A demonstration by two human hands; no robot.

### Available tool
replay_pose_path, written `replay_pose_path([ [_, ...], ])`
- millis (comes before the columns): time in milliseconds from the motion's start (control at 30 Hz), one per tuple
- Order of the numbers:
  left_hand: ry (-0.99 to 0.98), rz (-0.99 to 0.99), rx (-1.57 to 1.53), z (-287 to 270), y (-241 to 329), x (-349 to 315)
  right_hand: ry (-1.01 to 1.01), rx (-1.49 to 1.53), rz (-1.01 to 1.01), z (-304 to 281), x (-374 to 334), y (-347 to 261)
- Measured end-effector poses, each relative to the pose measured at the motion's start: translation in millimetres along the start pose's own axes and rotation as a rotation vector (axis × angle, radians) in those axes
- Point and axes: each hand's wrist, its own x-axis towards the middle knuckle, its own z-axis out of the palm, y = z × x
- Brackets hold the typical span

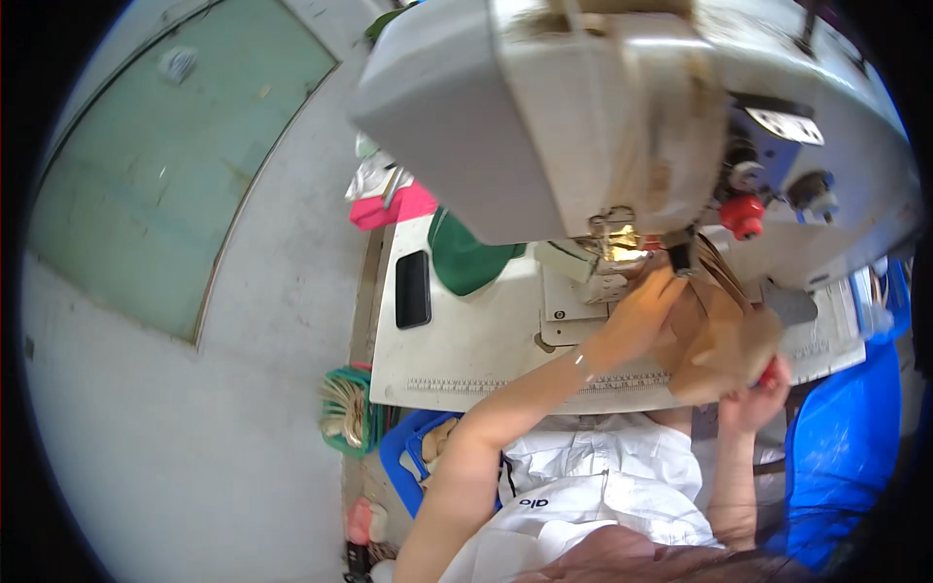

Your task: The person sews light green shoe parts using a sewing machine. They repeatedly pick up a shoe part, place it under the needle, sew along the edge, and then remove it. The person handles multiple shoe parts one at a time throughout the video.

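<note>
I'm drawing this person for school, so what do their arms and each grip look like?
The left grip and right grip are just bare hands, with no gloves to be seen. A thin, light-coloured band circles the left wrist. The left forearm and right forearm are bare too, with no sleeves over them.

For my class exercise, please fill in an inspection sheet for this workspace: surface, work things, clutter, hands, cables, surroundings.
Surface: white tabletop, ruler marks along its near edge.
Work things: sewing machine; tan material, partly blurred, beside the needle area.
Clutter: black phone, green piece and pink item toward the left.
Hands: left hand on the tan material near the needle area; right hand curled around a small red item, too blurred to identify.
Cables: nothing seen.
Surroundings: pale wall at left; green basket and blue basket below tabletop level; blue sheeting at right.
</note>
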Motion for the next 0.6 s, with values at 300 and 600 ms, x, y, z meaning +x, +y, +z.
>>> replay_pose_path([
  [300,0.165,-0.412,0.433,-164,-135,-127,-0.244,0.149,0.296,2,-5,-39],
  [600,-0.120,-0.812,-0.383,-223,-171,-111,-0.410,0.099,0.512,-18,-5,-15],
])
